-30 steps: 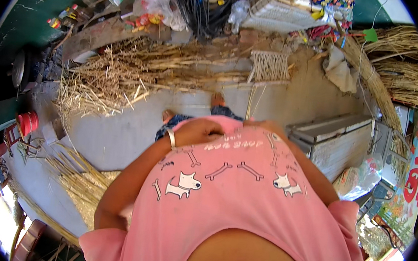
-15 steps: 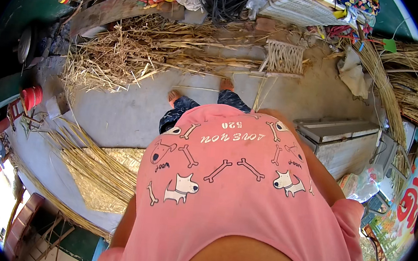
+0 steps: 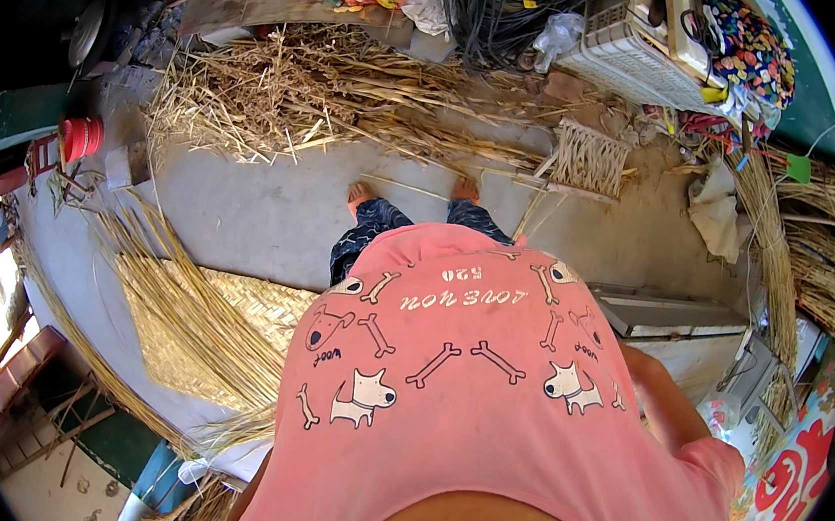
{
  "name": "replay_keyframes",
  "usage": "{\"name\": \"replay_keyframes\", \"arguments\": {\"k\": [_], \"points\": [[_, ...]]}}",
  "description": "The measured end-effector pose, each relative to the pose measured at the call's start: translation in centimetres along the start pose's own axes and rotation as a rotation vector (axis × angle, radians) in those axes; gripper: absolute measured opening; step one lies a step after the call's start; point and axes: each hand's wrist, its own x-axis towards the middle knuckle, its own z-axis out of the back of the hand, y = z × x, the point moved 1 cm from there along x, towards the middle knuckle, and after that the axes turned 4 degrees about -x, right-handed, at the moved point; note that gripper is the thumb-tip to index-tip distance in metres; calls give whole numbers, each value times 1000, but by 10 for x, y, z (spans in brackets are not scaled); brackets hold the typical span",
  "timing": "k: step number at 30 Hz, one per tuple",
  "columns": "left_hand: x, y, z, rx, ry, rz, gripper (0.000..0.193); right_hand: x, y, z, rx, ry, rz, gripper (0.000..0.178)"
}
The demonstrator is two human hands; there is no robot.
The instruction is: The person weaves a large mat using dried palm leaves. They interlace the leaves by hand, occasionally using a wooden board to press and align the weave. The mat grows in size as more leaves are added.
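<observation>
Neither of my hands shows; my torso in a pink shirt [image 3: 468, 366] hides them. My right arm [image 3: 664, 397] bends at the elbow, and its forearm passes behind the shirt. Only a sliver of my left arm [image 3: 250, 494] appears at the shirt's left edge. A few thin straw strips [image 3: 531, 211] stick out past the shirt hem toward the floor. On my left, a woven straw mat [image 3: 153, 346] lies on the floor with a bundle of long straw stalks [image 3: 196, 315] across it. What either hand holds or touches cannot be seen.
My bare feet [image 3: 465, 189] stand on grey concrete. Beyond them lies a heap of loose straw [image 3: 263, 95] and a small frame strung with cord [image 3: 588, 159]. A lidded metal box [image 3: 677, 331] stands at right, near tall straw bundles [image 3: 779, 265]. A white crate [image 3: 638, 61] sits behind.
The view has tilted and shifted, so the floor things sit farther right. My right elbow is bent farther out from the shirt. Less of my left arm shows.
</observation>
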Motion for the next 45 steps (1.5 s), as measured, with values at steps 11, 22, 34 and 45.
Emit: {"name": "replay_keyframes", "arguments": {"k": [11, 22, 34, 45], "points": [[33, -14, -17, 14, 43, -13, 35, -14, -14, -8, -13, 177, -146, 38], [46, -20, -23, 27, 85, -19, 37, -111, -16, -2, -16, 88, -338, 39], [20, -17, -3, -33, 16, 19, 39, -123, -7, -13, -12, 10, -361, 39], [-61, 2, 17, -219, -118, 186, 41, 7, 13, -16, -84, 44, -162, 40]]}}
